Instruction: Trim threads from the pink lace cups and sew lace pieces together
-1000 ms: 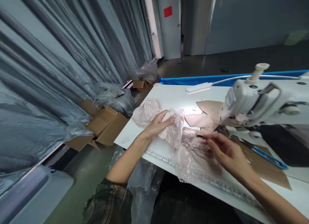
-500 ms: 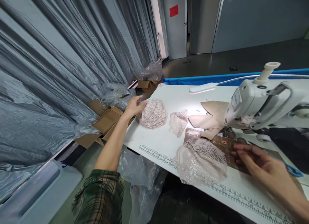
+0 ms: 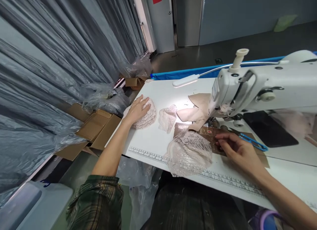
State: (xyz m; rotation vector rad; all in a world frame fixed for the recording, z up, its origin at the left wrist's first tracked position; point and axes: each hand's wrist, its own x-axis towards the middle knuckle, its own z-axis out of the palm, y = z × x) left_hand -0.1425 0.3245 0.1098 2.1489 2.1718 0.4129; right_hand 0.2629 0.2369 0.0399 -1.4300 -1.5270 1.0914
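My left hand [image 3: 137,110] lies over a round stack of pale pink lace pieces [image 3: 148,119], palm down with its fingers spread. My right hand [image 3: 235,147] hovers at or touches the brown plate [image 3: 206,140] below the sewing machine head; its fingers are curled in, thumb against them, and whatever they may hold is hidden. Between my hands, a small lace piece [image 3: 167,118] lies flat on the table. Nearer to me, a larger lace piece [image 3: 189,154] overlaps the plate and the ruler markings. Beige fabric pieces [image 3: 195,113] spread beside the needle area.
The white sewing machine [image 3: 247,88] stands at the right, a lit lamp [image 3: 185,81] behind the fabric. Blue thread snips [image 3: 255,142] and a black pad [image 3: 269,128] lie right of the needle. Open cardboard boxes [image 3: 95,124] and plastic sit on the floor at left.
My left hand has moved from the left edge of the lace stack onto its top. The view has shifted to the right. My right hand keeps its curled pose by the plate.
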